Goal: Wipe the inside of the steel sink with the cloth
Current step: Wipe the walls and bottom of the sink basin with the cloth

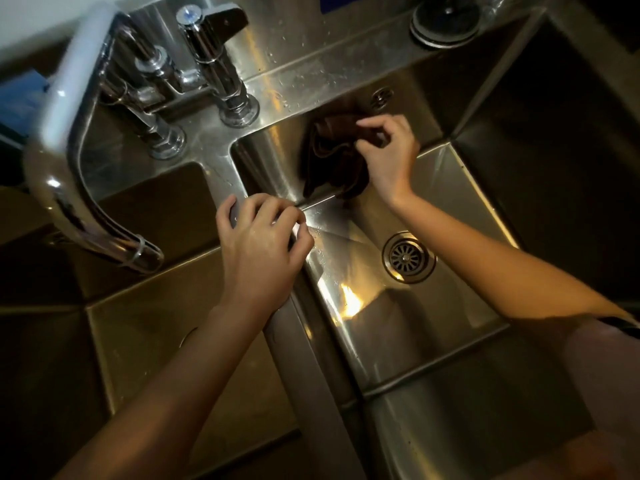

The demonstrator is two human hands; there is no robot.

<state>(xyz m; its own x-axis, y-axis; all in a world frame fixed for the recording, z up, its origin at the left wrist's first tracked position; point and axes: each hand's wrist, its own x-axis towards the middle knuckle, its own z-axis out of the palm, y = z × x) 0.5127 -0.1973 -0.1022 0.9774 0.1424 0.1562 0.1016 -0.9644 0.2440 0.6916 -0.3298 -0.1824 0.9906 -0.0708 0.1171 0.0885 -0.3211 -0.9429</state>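
Note:
A dark brown cloth (332, 157) is pressed against the far wall of the right steel basin (450, 174), just below the overflow hole. My right hand (389, 157) pinches the cloth with its fingertips. My left hand (263, 244) rests curled over the steel divider (311, 358) between the two basins and holds nothing. The round drain (408, 257) lies on the basin floor, below the right forearm.
A curved chrome spout (86, 202) reaches over the left basin (149, 334). Two chrome tap posts (221, 74) stand on the back ledge. A round black stopper (445, 20) sits on the ledge at the back right. Water drops speckle the ledge.

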